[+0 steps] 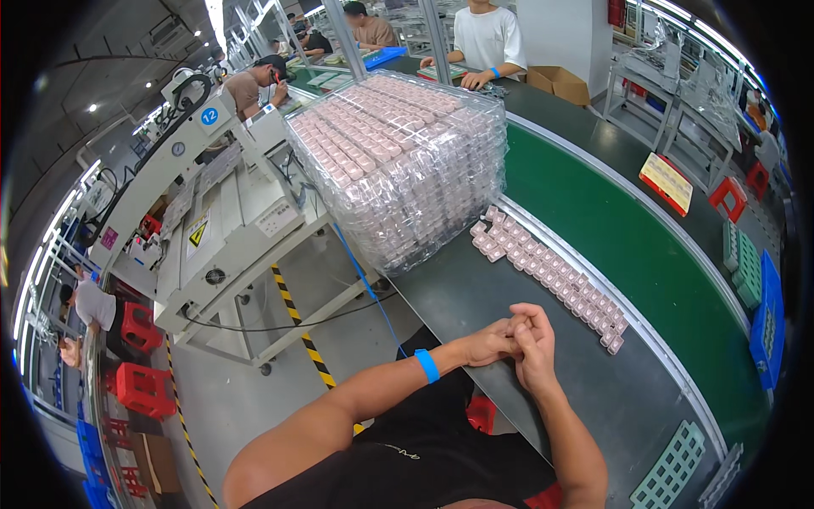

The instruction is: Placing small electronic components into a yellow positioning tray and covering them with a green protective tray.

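Over the near edge of the dark table (458, 305), my two hands meet. My left hand (489, 344), with a blue band at its wrist, is closed, its fingertips tucked against the other hand. My right hand (537, 349) is curled about those fingers. Whether anything small lies between them is hidden. Just beyond my hands, small pale pink square pieces (551, 273) lie in slanting rows along the table. A large stack of clear plastic trays (441, 182), wrapped in film and filled with similar pink pieces, stands at the far end of the table.
A green conveyor belt (610, 212) runs beyond a metal rail on the right. A pale green grid tray (670, 467) lies near right. A white machine (229, 220) stands left. Across the belt are a yellow-and-red tray (666, 182) and a person in white (489, 42).
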The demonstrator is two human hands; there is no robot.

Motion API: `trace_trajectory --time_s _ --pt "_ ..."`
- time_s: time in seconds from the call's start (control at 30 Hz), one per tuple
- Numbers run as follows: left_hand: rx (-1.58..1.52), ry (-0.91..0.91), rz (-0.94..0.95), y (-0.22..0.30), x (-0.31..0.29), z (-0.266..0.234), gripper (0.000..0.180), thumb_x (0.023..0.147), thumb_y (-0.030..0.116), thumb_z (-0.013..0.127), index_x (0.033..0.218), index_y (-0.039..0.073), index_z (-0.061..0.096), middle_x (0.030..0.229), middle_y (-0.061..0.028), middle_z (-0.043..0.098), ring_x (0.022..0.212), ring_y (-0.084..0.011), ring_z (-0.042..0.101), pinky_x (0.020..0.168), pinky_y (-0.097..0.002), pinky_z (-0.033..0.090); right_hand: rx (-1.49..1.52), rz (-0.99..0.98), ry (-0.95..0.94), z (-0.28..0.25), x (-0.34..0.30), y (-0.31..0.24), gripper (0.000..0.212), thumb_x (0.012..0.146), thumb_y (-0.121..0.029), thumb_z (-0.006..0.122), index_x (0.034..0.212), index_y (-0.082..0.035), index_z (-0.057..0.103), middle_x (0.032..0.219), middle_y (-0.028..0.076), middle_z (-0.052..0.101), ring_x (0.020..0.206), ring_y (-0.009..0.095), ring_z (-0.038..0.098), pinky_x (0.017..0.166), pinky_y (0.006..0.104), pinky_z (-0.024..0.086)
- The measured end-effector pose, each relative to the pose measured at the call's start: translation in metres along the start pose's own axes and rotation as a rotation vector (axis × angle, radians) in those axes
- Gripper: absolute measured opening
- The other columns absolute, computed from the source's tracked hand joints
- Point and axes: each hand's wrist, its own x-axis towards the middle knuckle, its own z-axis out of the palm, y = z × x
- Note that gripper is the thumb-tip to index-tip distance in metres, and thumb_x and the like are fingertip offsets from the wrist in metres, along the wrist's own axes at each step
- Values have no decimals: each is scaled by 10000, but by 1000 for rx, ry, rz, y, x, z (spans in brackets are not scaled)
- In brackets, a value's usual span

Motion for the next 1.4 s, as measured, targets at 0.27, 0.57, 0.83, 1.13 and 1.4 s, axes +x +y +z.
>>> trace_trajectory --time_s 0.27,0.57,0.83,1.13,1.4 --pt "-114 -87 -9 -7 0 -21 484 955 265 744 1323 68 501 1210 -49 568 1084 -113 612 889 -253 528 247 108 44 -5 3 -6 289 1027 -254 596 1209 -35 544 829 7 470 684 81 447 553 216 388" --pt "21 -76 -99 15 4 4 859 881 353 820 1511 -17 368 1304 -57 579 1015 -53 618 738 -153 519 460 227 -7 -8 0 0 217 1040 -311 551 1021 -103 493 724 -20 366 606 82 354 477 230 312" --pt "-35 -91 -71 7 4 0 638 889 305 825 1382 28 529 1077 17 612 872 -34 576 668 -171 507 319 240 60 -1 0 0 255 1037 -355 570 961 -127 488 691 -37 354 555 69 335 430 226 287" --pt "31 -10 -51 7 2 0 702 907 211 793 1491 14 457 924 38 595 784 -11 552 600 -159 467 210 201 67 1 -1 5 183 1049 -296 558 1060 -114 549 712 -49 380 558 54 356 438 220 299" --pt "63 -12 -10 14 0 8 660 911 210 783 1462 5 483 1008 18 628 803 -13 565 580 -148 447 141 173 85 3 0 7 206 1052 -305 550 1069 -100 563 702 -39 414 542 56 377 437 224 319"
